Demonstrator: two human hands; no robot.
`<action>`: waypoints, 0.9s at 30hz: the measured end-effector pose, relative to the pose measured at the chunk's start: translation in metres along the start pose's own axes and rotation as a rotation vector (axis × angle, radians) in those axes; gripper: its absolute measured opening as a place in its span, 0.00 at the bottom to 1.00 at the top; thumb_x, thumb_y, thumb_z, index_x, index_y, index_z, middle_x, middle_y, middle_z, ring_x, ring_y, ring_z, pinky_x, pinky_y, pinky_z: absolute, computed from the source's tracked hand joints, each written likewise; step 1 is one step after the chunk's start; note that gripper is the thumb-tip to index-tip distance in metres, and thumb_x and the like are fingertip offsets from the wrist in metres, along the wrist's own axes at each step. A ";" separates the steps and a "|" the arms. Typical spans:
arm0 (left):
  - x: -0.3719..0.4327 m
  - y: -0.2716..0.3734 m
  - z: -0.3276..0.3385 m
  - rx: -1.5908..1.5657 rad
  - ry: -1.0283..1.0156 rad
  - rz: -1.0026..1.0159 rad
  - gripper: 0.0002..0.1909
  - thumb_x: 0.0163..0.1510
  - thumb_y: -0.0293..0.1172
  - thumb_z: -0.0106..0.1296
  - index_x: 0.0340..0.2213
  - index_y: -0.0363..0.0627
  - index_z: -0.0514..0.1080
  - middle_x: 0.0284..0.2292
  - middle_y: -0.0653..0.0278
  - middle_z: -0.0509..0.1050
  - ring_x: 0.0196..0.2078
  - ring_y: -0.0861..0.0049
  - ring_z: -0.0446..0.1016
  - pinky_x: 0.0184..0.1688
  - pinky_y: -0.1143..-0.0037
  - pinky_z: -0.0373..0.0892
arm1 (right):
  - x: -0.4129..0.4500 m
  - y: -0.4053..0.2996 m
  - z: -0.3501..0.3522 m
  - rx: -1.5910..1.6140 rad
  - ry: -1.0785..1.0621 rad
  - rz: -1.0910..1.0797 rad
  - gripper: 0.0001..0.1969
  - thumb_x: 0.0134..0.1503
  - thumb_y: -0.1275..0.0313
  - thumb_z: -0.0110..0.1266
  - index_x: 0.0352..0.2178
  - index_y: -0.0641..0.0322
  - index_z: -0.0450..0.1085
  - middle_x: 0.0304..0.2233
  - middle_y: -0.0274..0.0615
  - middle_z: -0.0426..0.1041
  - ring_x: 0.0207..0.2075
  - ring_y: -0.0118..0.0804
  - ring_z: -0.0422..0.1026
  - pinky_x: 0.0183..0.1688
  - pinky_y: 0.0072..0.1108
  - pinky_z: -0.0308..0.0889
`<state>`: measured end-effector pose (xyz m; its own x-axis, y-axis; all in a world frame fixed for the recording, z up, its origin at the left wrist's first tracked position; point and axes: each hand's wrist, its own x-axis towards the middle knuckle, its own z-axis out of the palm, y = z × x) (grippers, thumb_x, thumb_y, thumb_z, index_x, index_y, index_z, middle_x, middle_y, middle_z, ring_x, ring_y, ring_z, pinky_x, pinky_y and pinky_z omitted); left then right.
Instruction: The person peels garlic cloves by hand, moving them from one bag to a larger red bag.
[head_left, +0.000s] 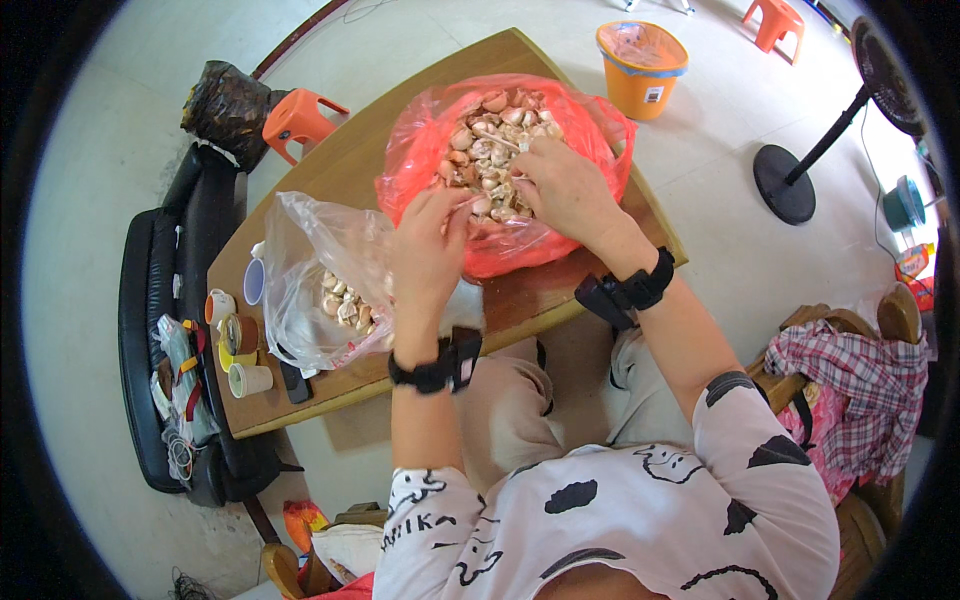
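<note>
A red plastic bag (420, 120), its mouth spread wide, holds a heap of garlic bulbs and cloves (480, 154) with loose papery skins. My left hand (435, 232) reaches over the bag's near left side, thumb and fingertips drawn together above the garlic. Across from it, my right hand (566, 187) hovers over the heap's right part with its fingers curled inward. Whether either hand pinches a clove is too small to tell. Left of my left hand lies a clear plastic bag (300, 247) with cleaner, pale garlic cloves (345, 304) inside.
Both bags rest on a wooden table (330, 169). Several cups, including a white one (250, 380), and a black phone (295, 384) stand or lie at its left end. An orange bin (645, 82) stands beyond the right edge, a pedestal fan (795, 176) farther right.
</note>
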<state>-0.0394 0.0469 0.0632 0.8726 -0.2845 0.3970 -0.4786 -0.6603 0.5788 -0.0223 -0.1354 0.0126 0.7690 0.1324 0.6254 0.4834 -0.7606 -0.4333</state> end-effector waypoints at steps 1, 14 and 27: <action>0.008 -0.009 0.005 0.006 0.005 0.000 0.06 0.47 0.24 0.48 0.29 0.42 0.72 0.29 0.60 0.72 0.33 0.64 0.70 0.36 0.73 0.66 | 0.002 -0.004 0.000 0.004 0.003 -0.005 0.05 0.45 0.72 0.53 0.25 0.61 0.67 0.26 0.42 0.64 0.31 0.42 0.66 0.32 0.29 0.64; 0.035 -0.047 0.030 0.419 -0.367 0.178 0.09 0.46 0.32 0.47 0.28 0.41 0.72 0.29 0.55 0.73 0.38 0.60 0.68 0.39 0.66 0.66 | -0.004 0.001 -0.001 0.041 0.023 0.044 0.04 0.45 0.72 0.52 0.24 0.61 0.67 0.25 0.42 0.64 0.30 0.44 0.67 0.30 0.29 0.64; 0.024 -0.046 0.039 0.149 -0.239 0.100 0.07 0.47 0.25 0.47 0.31 0.37 0.70 0.30 0.53 0.72 0.33 0.60 0.71 0.36 0.71 0.67 | -0.003 -0.002 0.001 0.083 0.041 0.030 0.04 0.45 0.73 0.52 0.25 0.62 0.67 0.25 0.44 0.64 0.29 0.45 0.67 0.30 0.30 0.64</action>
<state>0.0077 0.0435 0.0181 0.8287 -0.4971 0.2571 -0.5589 -0.7106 0.4275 -0.0248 -0.1337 0.0106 0.7665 0.0830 0.6369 0.4951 -0.7081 -0.5035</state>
